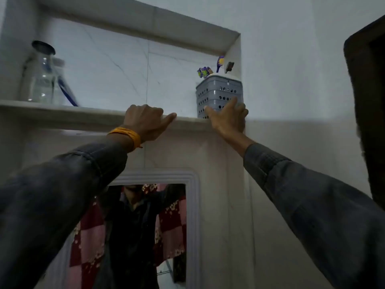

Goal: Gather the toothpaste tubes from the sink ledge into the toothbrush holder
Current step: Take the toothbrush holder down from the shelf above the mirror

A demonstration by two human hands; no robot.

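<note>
A grey perforated toothbrush holder (218, 94) stands at the right end of a high wall-niche shelf (89, 113). Purple-and-yellow toothpaste tube ends (204, 71) and toothbrush heads (220, 63) stick up out of it. My right hand (228, 117) reaches up with its fingers spread on the holder's lower front, thumb at its left corner. My left hand (145, 122) rests on the shelf edge to the holder's left, fingers curled, forefinger pointing toward the holder; nothing shows in it. A yellow band sits on that wrist.
A clear glass jar (42, 78) with a dark lid stands at the shelf's left end, a blue-handled item beside it. Below the shelf hangs a white-framed mirror (193, 205) reflecting a person. A dark wooden frame (366, 101) juts in at the right.
</note>
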